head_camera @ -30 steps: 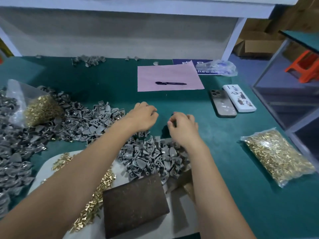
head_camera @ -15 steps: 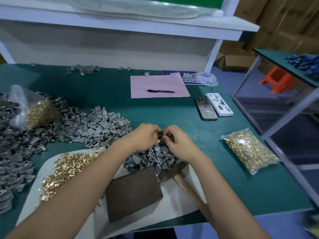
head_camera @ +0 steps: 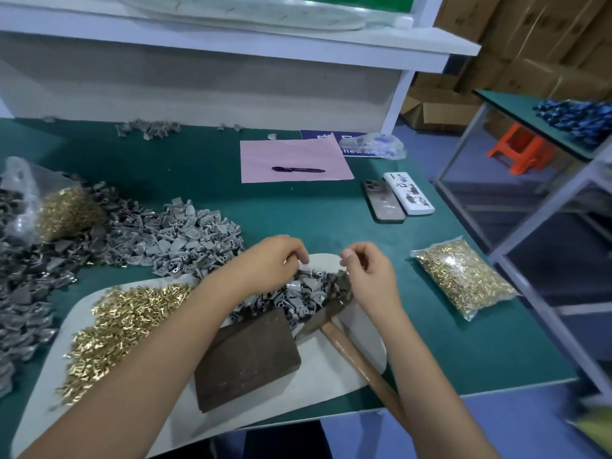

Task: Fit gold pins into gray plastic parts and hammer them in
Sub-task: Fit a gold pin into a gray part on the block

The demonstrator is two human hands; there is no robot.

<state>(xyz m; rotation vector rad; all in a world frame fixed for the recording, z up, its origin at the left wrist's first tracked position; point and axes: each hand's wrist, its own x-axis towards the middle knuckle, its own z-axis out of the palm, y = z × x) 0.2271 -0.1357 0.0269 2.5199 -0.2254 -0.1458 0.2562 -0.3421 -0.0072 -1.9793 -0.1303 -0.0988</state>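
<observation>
Both hands over the small gray-parts pile on the white board.

We see the left hand (head_camera: 276, 260) with fingers curled down onto the gray plastic parts (head_camera: 306, 294); whether it grips one we can't tell. Right hand (head_camera: 371, 270) is just beside it, fingers curled, thumb to fingertips; anything pinched is too small to see. Loose gold pins (head_camera: 122, 323) lie on the white board (head_camera: 334, 369) to the left. Hammer (head_camera: 344, 336) lies beside the dark block (head_camera: 246, 359).
</observation>
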